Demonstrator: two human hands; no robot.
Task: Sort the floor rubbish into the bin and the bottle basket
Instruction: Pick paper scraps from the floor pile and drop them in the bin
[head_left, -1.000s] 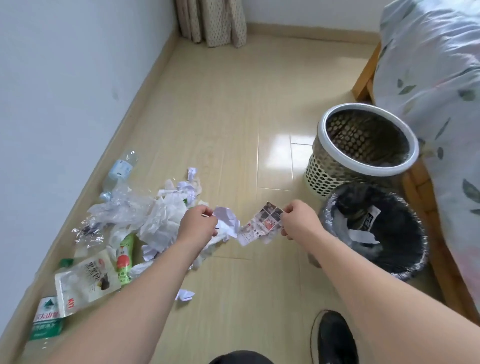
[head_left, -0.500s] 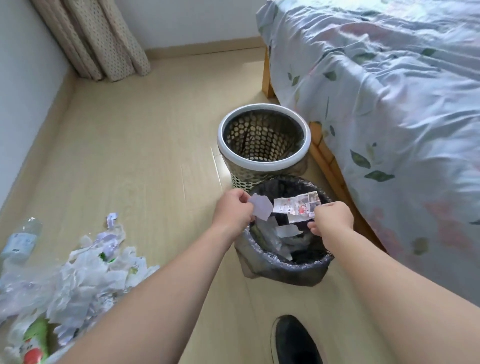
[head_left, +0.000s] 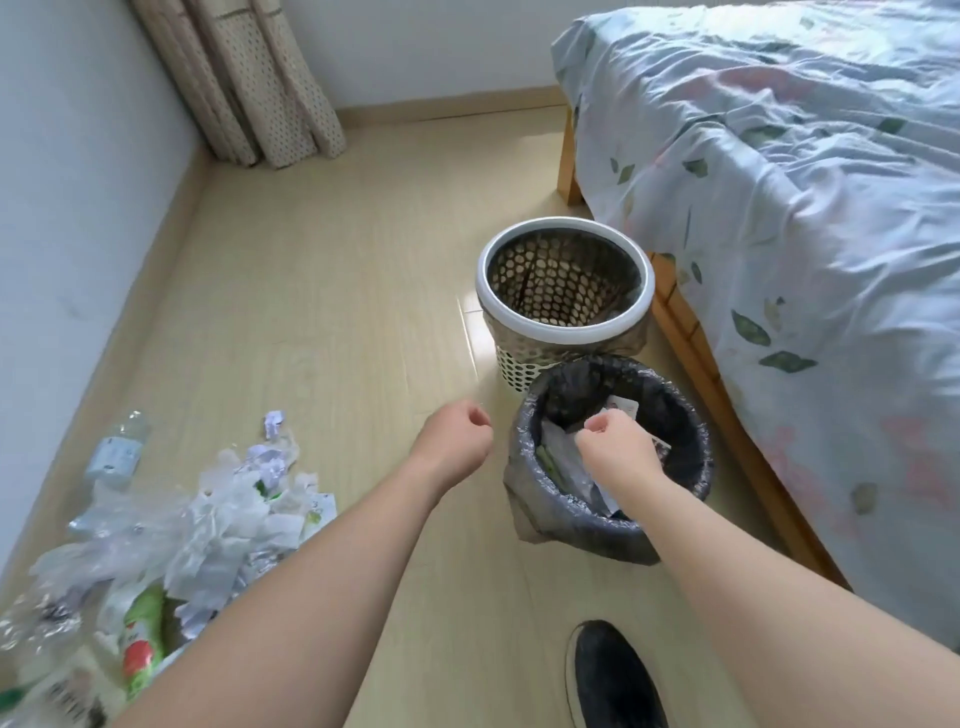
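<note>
The black-bagged bin (head_left: 698, 457) stands on the floor right of centre, with paper scraps and wrappers (head_left: 563, 457) inside it. My right hand (head_left: 618, 449) hovers over the bin's opening, fingers curled, holding nothing. To the left of the bin's rim, my left hand (head_left: 457, 439) is also curled and empty. Behind the bin stands the white-rimmed mesh bottle basket (head_left: 485, 291), with nothing visible in it. A rubbish pile (head_left: 223, 514) of crumpled paper and clear plastic lies at the lower left, with a clear bottle (head_left: 117, 452) and a green-labelled bottle (head_left: 143, 639) among it.
A bed (head_left: 779, 208) with a leaf-print cover and wooden frame fills the right side, close to the bin and basket. Curtains (head_left: 260, 88) hang in the far left corner. A wall runs along the left. My dark shoe (head_left: 608, 675) is at the bottom.
Both hands carried paper scraps from the pile to the bin and let them go into it. The scraps have left my fingers; the left hand has drawn back to the left.
</note>
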